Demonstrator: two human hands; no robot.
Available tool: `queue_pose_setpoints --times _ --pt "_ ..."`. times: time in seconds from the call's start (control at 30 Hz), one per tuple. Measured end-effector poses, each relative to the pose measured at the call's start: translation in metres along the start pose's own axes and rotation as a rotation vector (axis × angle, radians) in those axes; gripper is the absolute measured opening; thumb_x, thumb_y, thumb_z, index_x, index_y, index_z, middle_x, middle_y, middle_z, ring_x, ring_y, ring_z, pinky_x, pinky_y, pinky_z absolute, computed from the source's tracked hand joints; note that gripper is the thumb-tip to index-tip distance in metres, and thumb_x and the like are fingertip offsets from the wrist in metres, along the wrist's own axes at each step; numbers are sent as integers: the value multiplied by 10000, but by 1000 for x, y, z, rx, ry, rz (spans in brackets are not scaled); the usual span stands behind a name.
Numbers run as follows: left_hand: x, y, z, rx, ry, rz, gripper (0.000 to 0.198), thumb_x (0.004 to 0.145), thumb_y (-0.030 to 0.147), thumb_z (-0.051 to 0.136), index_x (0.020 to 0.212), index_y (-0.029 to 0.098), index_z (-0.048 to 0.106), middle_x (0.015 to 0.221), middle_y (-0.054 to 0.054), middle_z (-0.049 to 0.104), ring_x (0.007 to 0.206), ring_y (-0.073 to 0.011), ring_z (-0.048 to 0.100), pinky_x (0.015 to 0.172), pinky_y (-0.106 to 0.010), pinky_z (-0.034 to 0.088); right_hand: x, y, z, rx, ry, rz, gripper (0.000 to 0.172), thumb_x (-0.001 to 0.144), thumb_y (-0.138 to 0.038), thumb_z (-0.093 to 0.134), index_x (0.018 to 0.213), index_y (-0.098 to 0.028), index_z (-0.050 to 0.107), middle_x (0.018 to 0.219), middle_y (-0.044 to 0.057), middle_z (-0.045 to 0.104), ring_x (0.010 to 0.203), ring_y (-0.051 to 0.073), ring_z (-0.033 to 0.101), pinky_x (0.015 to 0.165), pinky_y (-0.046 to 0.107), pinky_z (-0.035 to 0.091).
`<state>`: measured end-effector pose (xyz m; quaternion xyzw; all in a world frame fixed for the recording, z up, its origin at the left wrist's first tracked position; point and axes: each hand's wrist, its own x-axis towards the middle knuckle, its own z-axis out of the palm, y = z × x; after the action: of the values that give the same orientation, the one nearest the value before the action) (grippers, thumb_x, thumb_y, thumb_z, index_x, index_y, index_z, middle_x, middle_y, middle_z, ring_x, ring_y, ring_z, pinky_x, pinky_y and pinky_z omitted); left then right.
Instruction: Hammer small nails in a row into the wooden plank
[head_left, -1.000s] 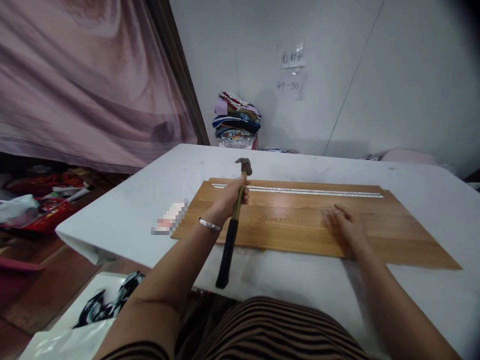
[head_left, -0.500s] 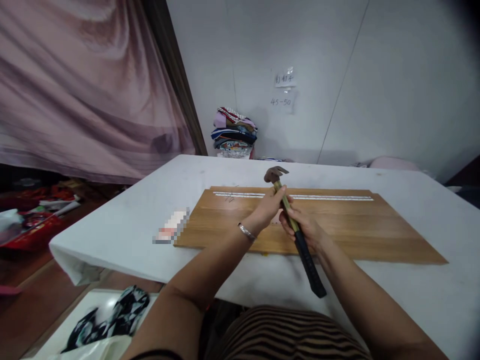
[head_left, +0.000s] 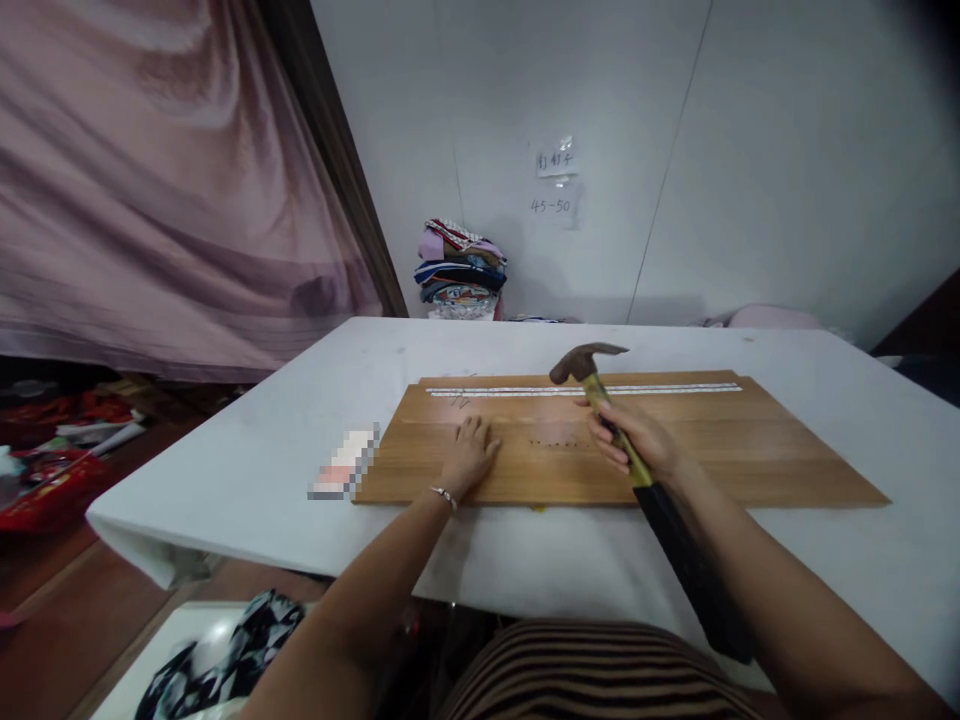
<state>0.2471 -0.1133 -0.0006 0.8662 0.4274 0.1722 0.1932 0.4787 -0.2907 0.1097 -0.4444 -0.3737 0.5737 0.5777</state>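
My right hand (head_left: 637, 440) grips a claw hammer (head_left: 641, 470) by the yellow upper part of its handle. The rusty head is raised above the wooden board (head_left: 765, 450), claw pointing right, and the black grip hangs toward my forearm. My left hand (head_left: 471, 452) rests on the left half of the board, fingers stretched out and holding nothing. Between my hands, a row of small dark nails or nail holes (head_left: 559, 443) runs along the board; I cannot tell which. A few loose nails (head_left: 460, 398) lie near the white strips (head_left: 525, 391) at the board's far edge.
The board lies on a table with a white cloth (head_left: 247, 430). Left of the board is a blurred-out flat object (head_left: 345, 462). Folded clothes (head_left: 461, 268) are stacked beyond the table by the wall. A chair with patterned fabric (head_left: 225, 650) stands at the lower left.
My left hand has let go of the hammer and moved left and down onto the board. My right hand has moved right with the hammer, and the row on the board now shows.
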Motion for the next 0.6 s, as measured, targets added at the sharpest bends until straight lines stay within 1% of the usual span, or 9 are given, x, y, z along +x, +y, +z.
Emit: queue_pose_setpoints --times 0.07,0.13,0.2,0.27,0.43,0.53,0.6 --pt "-5 -2 8 118 -9 22 361 948 344 505 1250 158 572 1465 -175 487 1408 -306 353 1171 -482 230 2 18 1 -63 23 93 403 783 -509 699 1032 -217 573 561 -105 475 319 49 337 277 182 293" --pt "-6 -2 13 218 -1 43 390 972 364 460 1297 170 552 1486 -158 478 1414 -298 356 1169 -482 254 3 38 3 -97 26 176 423 750 -516 722 1000 -213 565 556 -106 481 315 46 351 279 179 281" --pt "-6 -3 15 291 17 59 408 983 379 436 1320 177 545 1487 -141 485 1408 -287 373 1165 -470 282 4 55 7 -105 30 214 430 718 -525 741 942 -210 552 555 -105 486 317 45 364 286 182 279" --pt "-6 -4 16 331 28 65 422 987 388 426 1332 176 543 1485 -133 492 1402 -282 385 1163 -464 295 7 67 11 -113 43 236 438 695 -537 751 892 -208 539 548 -105 483 316 42 362 289 184 267" --pt "-6 -6 18 353 42 70 428 988 386 417 1332 168 550 1482 -123 499 1399 -288 385 1164 -461 294 16 76 16 -121 69 250 416 711 -547 734 794 -210 506 549 -97 481 323 37 356 297 188 249" --pt "-7 -6 20 346 61 76 428 985 390 421 1328 171 551 1468 -119 513 1389 -289 394 1158 -459 301 18 79 17 -153 56 257 432 726 -565 713 717 -213 463 531 -94 460 325 34 350 298 186 252" --pt "-6 -6 20 338 70 81 424 982 394 425 1320 175 556 1459 -117 521 1381 -287 403 1156 -460 305 19 81 17 -160 46 264 448 714 -578 714 708 -218 447 523 -101 440 320 31 333 292 183 254"
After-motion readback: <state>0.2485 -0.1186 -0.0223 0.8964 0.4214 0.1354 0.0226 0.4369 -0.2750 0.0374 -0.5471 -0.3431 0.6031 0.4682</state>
